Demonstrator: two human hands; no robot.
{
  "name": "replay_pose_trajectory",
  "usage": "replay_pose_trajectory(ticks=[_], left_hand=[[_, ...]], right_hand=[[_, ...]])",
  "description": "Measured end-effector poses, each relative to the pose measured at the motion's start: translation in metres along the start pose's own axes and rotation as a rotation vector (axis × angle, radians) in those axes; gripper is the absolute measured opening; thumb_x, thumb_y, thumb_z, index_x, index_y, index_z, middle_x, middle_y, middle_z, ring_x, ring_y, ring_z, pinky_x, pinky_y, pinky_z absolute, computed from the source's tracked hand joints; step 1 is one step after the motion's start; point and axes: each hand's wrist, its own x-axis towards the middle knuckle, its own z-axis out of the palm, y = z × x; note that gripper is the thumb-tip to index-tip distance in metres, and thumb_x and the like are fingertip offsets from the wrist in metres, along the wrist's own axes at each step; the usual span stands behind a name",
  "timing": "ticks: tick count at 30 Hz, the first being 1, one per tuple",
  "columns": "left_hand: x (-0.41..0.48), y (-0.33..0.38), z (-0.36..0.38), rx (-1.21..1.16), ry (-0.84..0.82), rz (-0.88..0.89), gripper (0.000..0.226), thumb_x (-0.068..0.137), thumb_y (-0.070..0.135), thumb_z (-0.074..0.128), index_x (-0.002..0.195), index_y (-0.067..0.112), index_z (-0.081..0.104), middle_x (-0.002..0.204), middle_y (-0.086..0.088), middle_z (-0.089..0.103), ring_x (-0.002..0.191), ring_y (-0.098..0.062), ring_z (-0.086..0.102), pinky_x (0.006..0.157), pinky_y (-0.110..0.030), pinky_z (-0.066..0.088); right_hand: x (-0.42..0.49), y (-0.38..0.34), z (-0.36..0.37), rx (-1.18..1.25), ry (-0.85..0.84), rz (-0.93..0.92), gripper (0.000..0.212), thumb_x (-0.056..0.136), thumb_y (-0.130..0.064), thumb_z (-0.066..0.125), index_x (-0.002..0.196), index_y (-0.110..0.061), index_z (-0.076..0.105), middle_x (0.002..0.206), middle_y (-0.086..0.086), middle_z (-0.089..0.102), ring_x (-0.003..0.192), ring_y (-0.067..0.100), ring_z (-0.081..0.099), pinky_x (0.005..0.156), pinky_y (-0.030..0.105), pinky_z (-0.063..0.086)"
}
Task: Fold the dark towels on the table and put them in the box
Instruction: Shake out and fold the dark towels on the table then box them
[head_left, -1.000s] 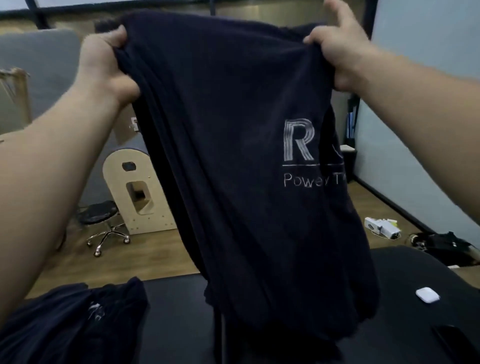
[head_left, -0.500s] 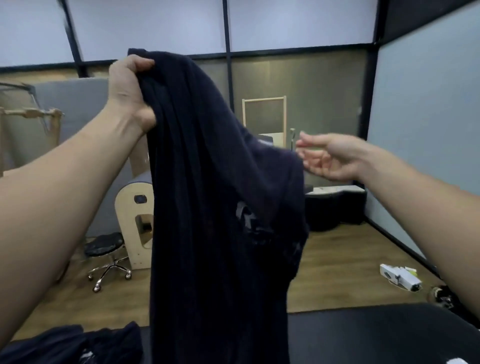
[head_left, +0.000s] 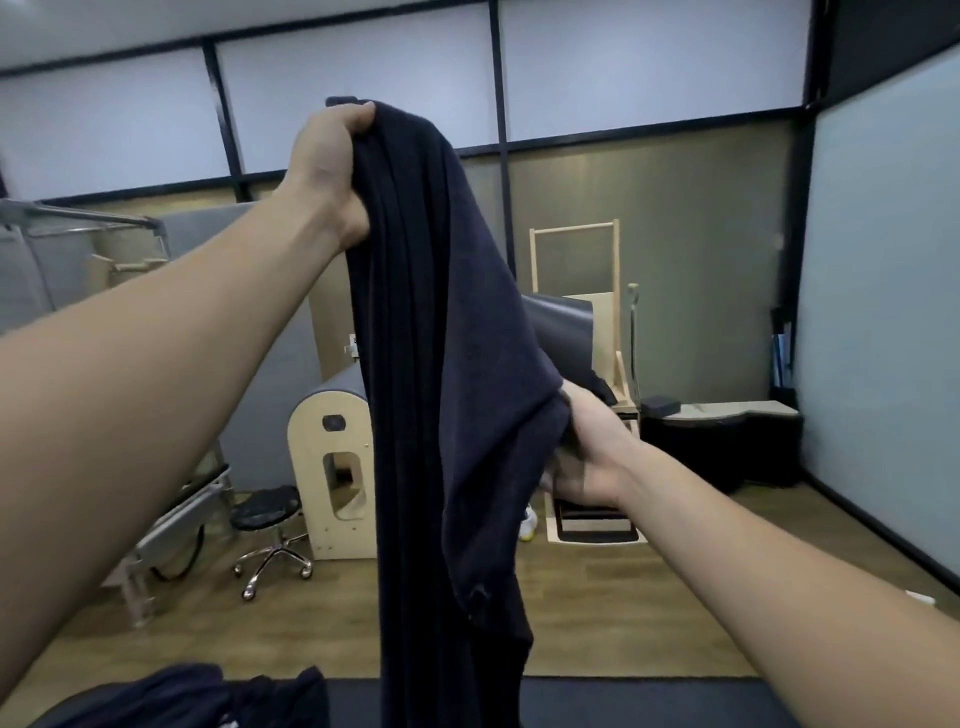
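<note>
A dark navy towel (head_left: 431, 395) hangs in long folds in front of me, its lower end out of sight below the frame. My left hand (head_left: 327, 166) grips its top corner, raised high at arm's length. Lower and to the right, my right hand (head_left: 587, 447) holds the towel's side edge, pulling it out sideways. More dark towels (head_left: 192, 696) lie bunched on the black table (head_left: 623, 701) at the bottom left. No box is in view.
Beyond the table are a wooden floor, a round black stool (head_left: 267, 514) on chrome legs, a pale wooden barrel unit (head_left: 332, 467), a wooden chair frame (head_left: 576, 291) and a low black bench (head_left: 722, 436) by the right wall.
My right hand let go of the towel's top corner, dropped down and took hold of its side edge. The towel now hangs from my left hand. My view tilted upward.
</note>
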Motion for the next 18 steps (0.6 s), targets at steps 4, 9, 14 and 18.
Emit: replay_pose_trajectory(ticks=[4,9,14,18], left_hand=[[0.005,0.004,-0.016,-0.032,0.05,-0.012,0.033,0.098,0.021,0.053,0.122,0.002,0.064,0.105,-0.014,0.075,0.092,-0.028,0.074,0.08,-0.045,0.061],[0.002,0.006,-0.013,-0.027,0.059,-0.001,0.025,0.098,0.019,0.053,0.111,0.003,0.066,0.102,-0.013,0.075,0.089,-0.027,0.075,0.077,-0.044,0.061],[0.005,0.01,-0.015,-0.002,0.096,0.017,0.018,0.097,0.019,0.054,0.104,0.007,0.066,0.096,-0.009,0.076,0.086,-0.024,0.075,0.072,-0.041,0.062],[0.02,0.014,-0.045,0.025,0.177,0.022,0.017,0.095,0.019,0.056,0.106,0.011,0.066,0.099,-0.007,0.076,0.09,-0.024,0.074,0.068,-0.038,0.061]], right_hand=[[0.009,-0.009,-0.005,0.278,0.104,-0.246,0.046,0.096,-0.041,0.059,0.129,-0.009,0.058,0.087,0.008,0.075,0.07,0.02,0.075,0.056,0.028,0.059],[0.002,0.009,-0.005,-0.066,0.127,-0.041,0.044,0.094,-0.05,0.059,0.107,-0.008,0.063,0.085,0.01,0.071,0.081,0.025,0.07,0.066,0.038,0.057],[-0.006,-0.013,-0.011,-0.039,0.198,-0.19,0.022,0.101,-0.033,0.055,0.102,-0.013,0.064,0.086,0.006,0.071,0.077,0.022,0.065,0.07,0.039,0.054],[0.004,-0.077,-0.058,0.276,0.542,-0.408,0.023,0.1,-0.033,0.051,0.102,-0.015,0.065,0.098,0.007,0.077,0.087,0.027,0.07,0.08,0.039,0.057]])
